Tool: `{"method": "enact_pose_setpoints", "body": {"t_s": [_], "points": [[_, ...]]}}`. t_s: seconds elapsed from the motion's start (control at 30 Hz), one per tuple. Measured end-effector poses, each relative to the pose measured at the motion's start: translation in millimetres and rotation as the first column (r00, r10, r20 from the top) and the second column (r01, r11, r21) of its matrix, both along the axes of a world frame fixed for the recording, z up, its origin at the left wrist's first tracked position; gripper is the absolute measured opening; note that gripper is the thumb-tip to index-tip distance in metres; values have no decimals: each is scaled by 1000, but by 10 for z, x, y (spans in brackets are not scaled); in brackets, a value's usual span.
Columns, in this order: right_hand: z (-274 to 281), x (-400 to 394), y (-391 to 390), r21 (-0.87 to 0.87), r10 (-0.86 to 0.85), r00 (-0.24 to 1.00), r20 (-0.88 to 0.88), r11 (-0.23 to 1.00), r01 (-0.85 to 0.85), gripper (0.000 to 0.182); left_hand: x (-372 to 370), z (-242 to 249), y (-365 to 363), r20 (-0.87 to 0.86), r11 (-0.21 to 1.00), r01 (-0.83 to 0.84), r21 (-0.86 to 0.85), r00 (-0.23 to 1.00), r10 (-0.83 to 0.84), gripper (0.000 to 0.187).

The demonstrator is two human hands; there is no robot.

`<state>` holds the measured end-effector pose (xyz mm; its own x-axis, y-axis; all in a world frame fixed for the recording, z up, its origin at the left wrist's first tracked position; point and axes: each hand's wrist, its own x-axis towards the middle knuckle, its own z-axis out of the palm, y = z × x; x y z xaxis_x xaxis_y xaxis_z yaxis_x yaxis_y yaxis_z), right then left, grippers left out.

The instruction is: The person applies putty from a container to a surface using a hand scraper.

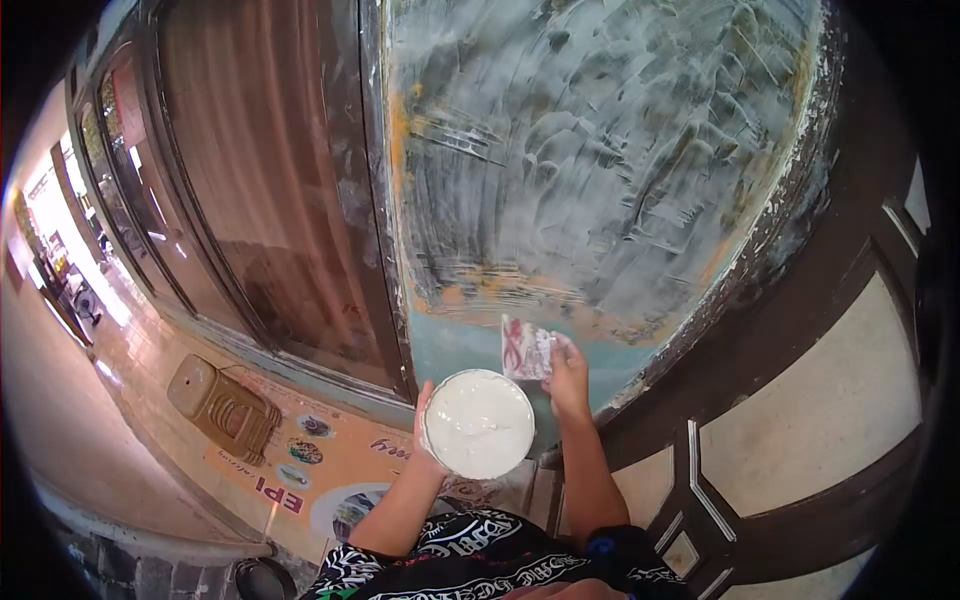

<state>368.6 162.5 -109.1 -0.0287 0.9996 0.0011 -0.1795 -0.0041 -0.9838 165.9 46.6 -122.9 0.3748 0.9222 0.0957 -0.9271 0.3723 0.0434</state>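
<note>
A round tub (pixel 479 476) full of smooth white paste (pixel 480 420) rests in my left hand (pixel 422 425), whose fingers wrap around its left side. In my right hand (pixel 568 378) is a flat, square scraper card (pixel 522 350) with a red mark and white paste smeared on it. The card stands just above the tub's upper right rim, close to the wall. In front of both hands is a wall panel (pixel 600 170) covered in streaky white and grey smears, with orange patches. Its lower strip shows plain pale green.
To the left are a dark-framed window (pixel 270 180) and a brown plastic stool (pixel 225 405) lying on a printed banner (pixel 290 460). A brown panelled door (pixel 810 400) stands close on the right. A tiled walkway (pixel 130 340) runs off to the far left.
</note>
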Motion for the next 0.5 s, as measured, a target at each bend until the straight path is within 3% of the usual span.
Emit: {"method": "enact_pose_setpoints", "body": {"t_s": [0.07,0.13,0.2,0.27,0.33,0.43,0.5], "points": [[149,-19,0,-92,-171,980,-100,982,162,32,-35,24,-1,15,999,-11,31,1000,11,82],[99,74,9,-105,-141,976,-164,987,124,30,-108,92,32,81,1000,-19,19,997,17,83],[-24,151,10,-18,4,929,-370,1000,-11,28,-165,229,66,-74,994,-105,37,991,108,85],[121,102,-69,-9,34,930,-366,999,-40,27,-215,389,128,15,991,-52,124,999,51,88],[356,27,-200,0,62,928,-367,998,-66,26,-274,422,216,-67,984,-137,112,987,145,86],[615,-97,-218,38,96,935,-343,995,-89,33,-340,516,305,41,980,-139,141,990,135,85],[677,-171,-149,125,126,958,-257,988,-96,35,-379,582,350,0,972,-161,169,987,163,86]]}}
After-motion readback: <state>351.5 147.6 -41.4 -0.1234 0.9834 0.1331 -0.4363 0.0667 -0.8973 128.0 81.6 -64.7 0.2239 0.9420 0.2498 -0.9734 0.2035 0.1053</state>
